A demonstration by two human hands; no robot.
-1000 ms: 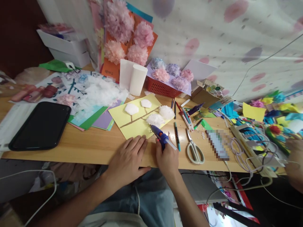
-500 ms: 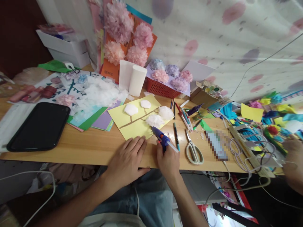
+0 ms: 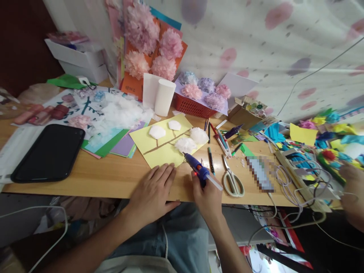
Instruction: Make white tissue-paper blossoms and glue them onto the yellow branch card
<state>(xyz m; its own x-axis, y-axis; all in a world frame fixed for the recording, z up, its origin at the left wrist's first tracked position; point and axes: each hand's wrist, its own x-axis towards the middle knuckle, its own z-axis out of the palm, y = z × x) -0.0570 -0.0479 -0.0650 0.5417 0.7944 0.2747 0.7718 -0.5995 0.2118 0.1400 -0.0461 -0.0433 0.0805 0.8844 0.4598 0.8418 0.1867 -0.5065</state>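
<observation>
My right hand [image 3: 207, 193] is closed around a blue hot glue gun [image 3: 197, 167], with a pale glue stick [image 3: 214, 182] jutting from its back. The nozzle points at the lower edge of a yellow card [image 3: 142, 138]. On that card a brown branch [image 3: 163, 145] is drawn. Two flat white paper shapes [image 3: 157, 132] and two fluffy white tissue flowers [image 3: 184, 145] sit along it. My left hand [image 3: 155, 189] lies flat on the table, fingers stretched out, its fingertips at the card's lower edge.
Scissors [image 3: 232, 182], pens [image 3: 211, 160] and a pixelated phone-like object [image 3: 260, 174] lie to the right. A black tray [image 3: 49, 153] and white tissue pile [image 3: 122, 110] are left. Behind stand a tissue roll [image 3: 165, 97] and red basket [image 3: 195, 106]. Another person's hand [image 3: 351, 178] is far right.
My right hand has drawn the glue gun slightly to the right and back from the fluffy flower. A red light now shows on the gun. My left hand has stayed in place.
</observation>
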